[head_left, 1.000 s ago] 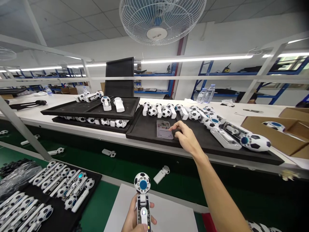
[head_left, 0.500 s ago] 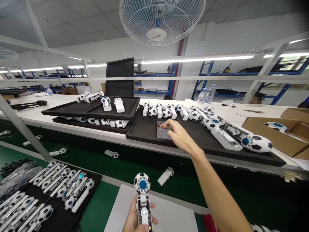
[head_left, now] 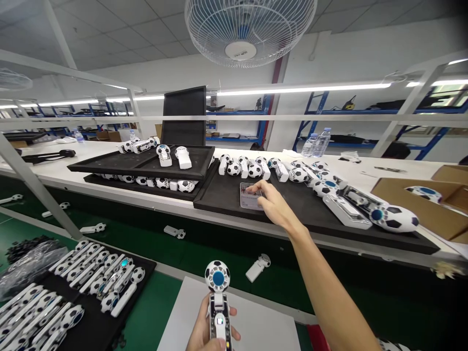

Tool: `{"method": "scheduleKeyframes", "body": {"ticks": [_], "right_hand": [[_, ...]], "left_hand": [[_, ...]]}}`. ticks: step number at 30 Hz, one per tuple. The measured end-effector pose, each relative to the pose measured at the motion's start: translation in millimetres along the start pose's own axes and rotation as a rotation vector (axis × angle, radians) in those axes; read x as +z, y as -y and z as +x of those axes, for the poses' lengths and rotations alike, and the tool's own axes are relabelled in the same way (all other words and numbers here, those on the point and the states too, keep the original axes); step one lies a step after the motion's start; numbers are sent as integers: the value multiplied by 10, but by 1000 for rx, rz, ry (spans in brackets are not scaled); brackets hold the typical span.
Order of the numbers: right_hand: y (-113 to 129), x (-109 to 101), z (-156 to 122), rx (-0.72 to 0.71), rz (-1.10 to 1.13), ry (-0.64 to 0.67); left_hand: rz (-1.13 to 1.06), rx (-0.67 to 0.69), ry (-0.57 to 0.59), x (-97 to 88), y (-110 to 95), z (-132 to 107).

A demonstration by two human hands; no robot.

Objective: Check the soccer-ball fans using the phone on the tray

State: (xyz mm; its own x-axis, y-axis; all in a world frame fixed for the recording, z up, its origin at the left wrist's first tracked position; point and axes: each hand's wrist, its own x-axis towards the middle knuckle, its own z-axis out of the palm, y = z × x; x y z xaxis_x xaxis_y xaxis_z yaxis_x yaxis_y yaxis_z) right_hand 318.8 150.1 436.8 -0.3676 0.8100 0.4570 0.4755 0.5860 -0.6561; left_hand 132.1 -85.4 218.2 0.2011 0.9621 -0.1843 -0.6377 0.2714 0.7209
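Note:
My left hand (head_left: 204,326) is wrapped round the handle of what looks like a soccer-ball handheld fan (head_left: 218,278), held upright at the lower middle. Its round head has a blue centre, and the handle's front is uncovered, showing inner parts and a small lit display. My left thumb presses low on the handle. At the bench, my right hand (head_left: 268,197) reaches over a smartphone (head_left: 249,199) lying on a black foam tray (head_left: 215,195). The right index finger is stretched out over the lit screen, at or touching it; the other fingers are partly hidden.
More ball-headed fans (head_left: 255,170) line the tray's back and right side. Stacked black trays (head_left: 120,165) stand to the left. A lower-left tray (head_left: 89,321) carries several fans. An open cardboard box (head_left: 398,200) sits at right. A large caged fan (head_left: 248,29) hangs overhead.
The whole view has shifted slightly, with the bench things lying a little further right. Both hands keep nearly the same pose, the left still holding the fan and the right over the smartphone.

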Motion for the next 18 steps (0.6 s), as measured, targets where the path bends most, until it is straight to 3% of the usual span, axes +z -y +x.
{"method": "scheduleKeyframes", "body": {"ticks": [4, 8, 13, 18], "right_hand": [[-65, -102, -97, 29, -49, -126], [-190, -167, -161, 122, -58, -72], [-241, -150, -150, 136, -99, -21], [-248, -137, -144, 140, -103, -36]], "left_hand": [[54, 57, 41, 132, -135, -7], [118, 161, 95, 399, -407, 2], [165, 258, 144, 756, -783, 62], [172, 327, 191, 996, -998, 102]]}}
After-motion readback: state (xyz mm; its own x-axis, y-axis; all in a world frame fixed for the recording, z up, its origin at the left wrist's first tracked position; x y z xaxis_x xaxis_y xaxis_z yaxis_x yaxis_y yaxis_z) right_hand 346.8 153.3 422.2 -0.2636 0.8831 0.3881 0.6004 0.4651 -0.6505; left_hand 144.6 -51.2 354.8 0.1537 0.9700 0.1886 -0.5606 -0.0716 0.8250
